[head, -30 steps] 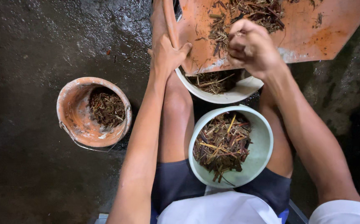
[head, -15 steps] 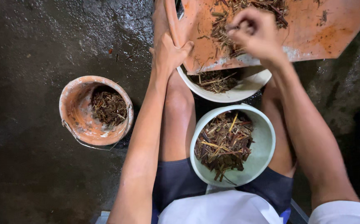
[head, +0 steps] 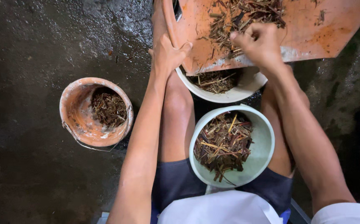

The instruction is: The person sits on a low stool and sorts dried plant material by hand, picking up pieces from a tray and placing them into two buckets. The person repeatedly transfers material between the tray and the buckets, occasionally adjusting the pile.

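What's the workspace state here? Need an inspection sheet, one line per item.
Surface: dark wet floor.
Job's things: orange board with chopped sticks; white bowl under its edge; green bowl of sticks on the lap.
Clutter: orange bucket with sticks, beside the left arm.
Grippers: left hand grips the board's edge; right hand closed over the sticks.
Cables: nothing seen.
Surroundings: nothing seen.
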